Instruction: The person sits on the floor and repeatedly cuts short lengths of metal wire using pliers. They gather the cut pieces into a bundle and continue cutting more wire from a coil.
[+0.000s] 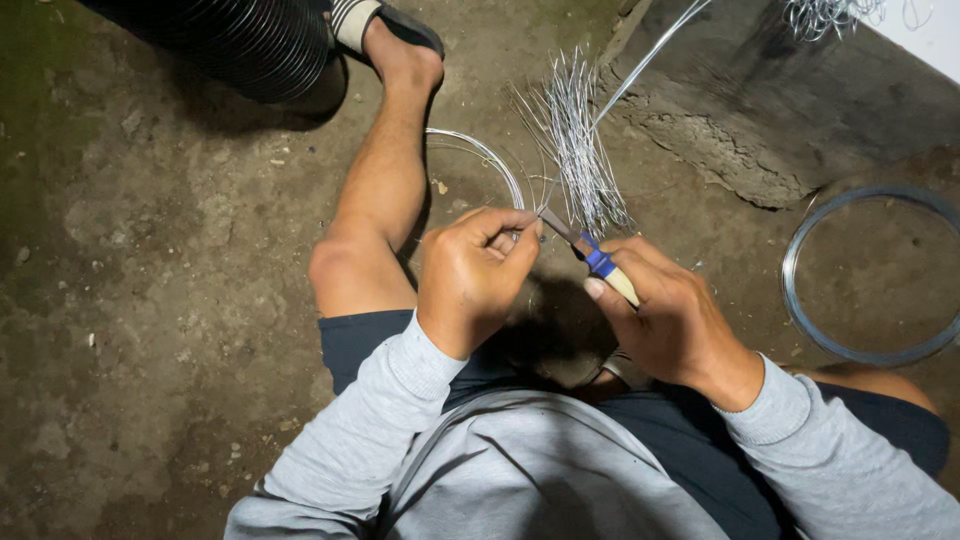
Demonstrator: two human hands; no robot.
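My left hand (478,275) is closed, pinching thin silver wire (500,172) that loops up from my fingers. My right hand (665,315) grips a small cutting tool (597,260) with a blue and cream handle; its metal jaws meet the wire right beside my left fingertips. Just beyond both hands a bundle of cut wire pieces (580,150) lies fanned out on the dirt floor. A long single wire (650,55) runs up and to the right from the bundle.
A coil of silver wire (800,300) lies on the floor at the right. A concrete ledge (760,110) runs along the upper right, with tangled wire (825,15) on it. A black ribbed tube (240,45) lies at top left, by my sandalled foot (385,30).
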